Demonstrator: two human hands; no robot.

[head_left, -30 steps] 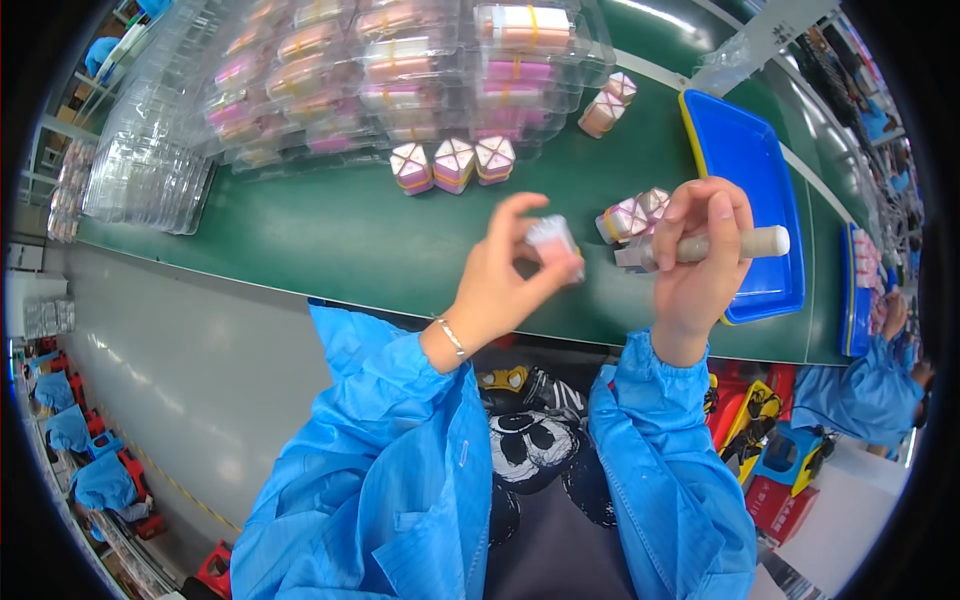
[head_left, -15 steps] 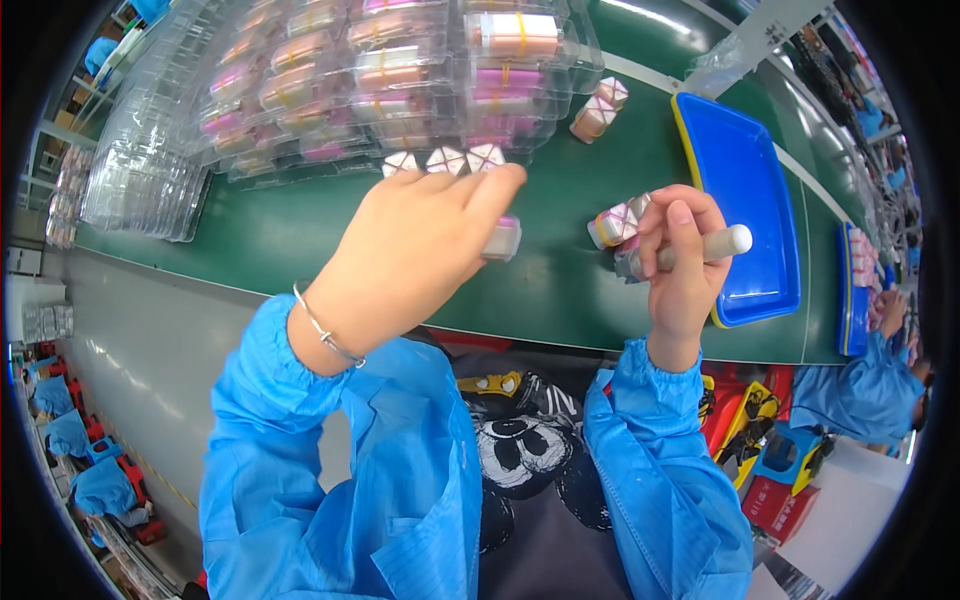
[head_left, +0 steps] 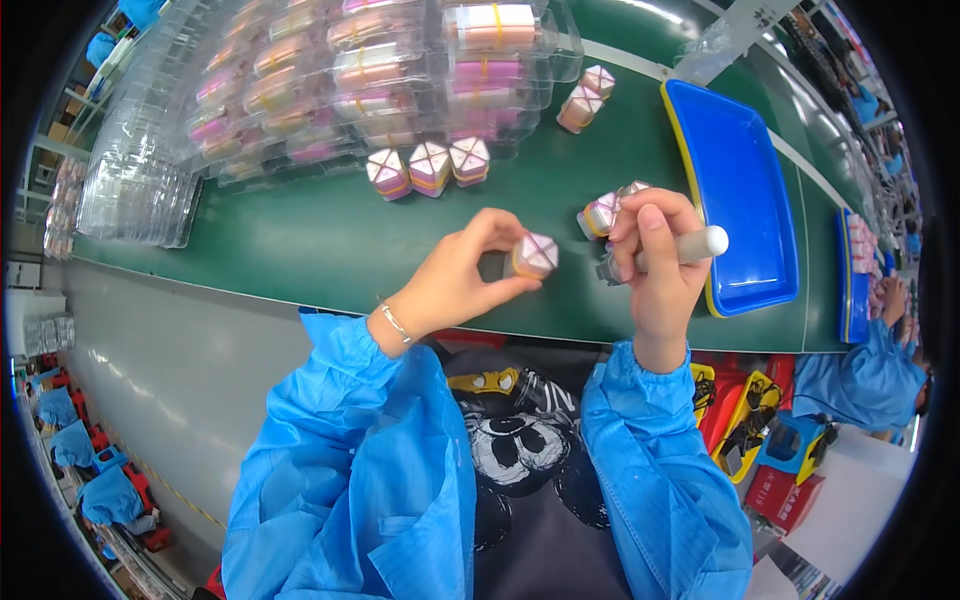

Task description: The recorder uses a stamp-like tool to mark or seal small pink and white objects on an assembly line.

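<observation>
Left hand (head_left: pixel 455 270): fingers clamped on 1 banded bundle (head_left: pixel 535 254), end face showing, over the green tabletop (head_left: pixel 290 250) near its front edge. Right hand (head_left: pixel 662 275) — fingers closed around a white-ended stick (head_left: pixel 702 244). Beyond it 2 bundles (head_left: pixel 600 216), blue tray (head_left: pixel 745 190) to the right. Farther — 3 more bundles (head_left: pixel 430 168) in a row, stacked clear trays (head_left: pixel 566 60) behind.

big dark green worktop (head_left: pixel 270 245) runs right across the place, pale strip (head_left: pixel 815 181) along its far part and a white glare (head_left: pixel 652 13) up top from the lights. floor (head_left: pixel 150 330) is smooth grey and pretty shiny, with a thin yellow line (head_left: pixel 186 495) on it. red seats (head_left: pixel 156 540) dot the far left, kinda blurry tbh.
</observation>
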